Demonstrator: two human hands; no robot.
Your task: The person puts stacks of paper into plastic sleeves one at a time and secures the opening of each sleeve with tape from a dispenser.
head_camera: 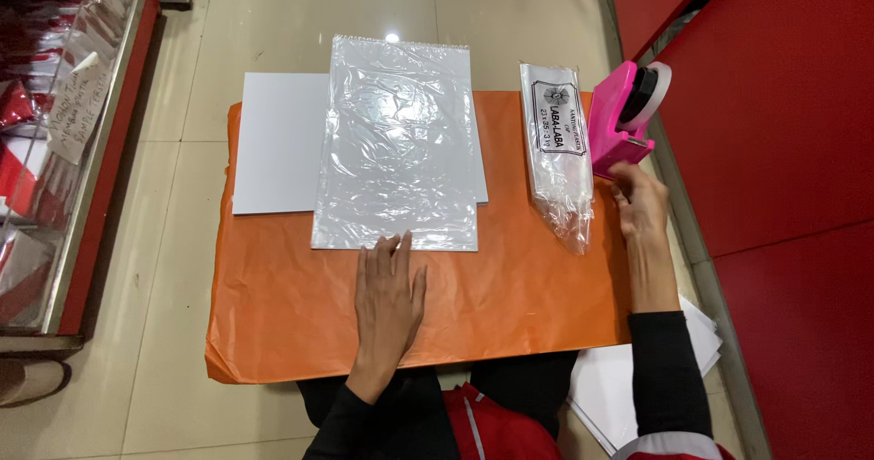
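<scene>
My left hand [389,292] lies flat, fingers together, on the orange table cover [273,305], its fingertips touching the near edge of a clear plastic sleeve [398,146]. The sleeve lies over white sheets [273,141]. My right hand [639,201] reaches to the right edge of the table. Its fingers touch the base of a pink tape dispenser [617,119] that holds a roll of tape [653,91]. Whether it holds a piece of tape I cannot tell.
A pack of clear plastic bags [560,151] with a printed label lies between the sleeve and the dispenser. A red wall [783,151] stands close on the right. A stack of white paper [605,392] lies by my right knee. A glass display case [55,151] stands left on the tiled floor.
</scene>
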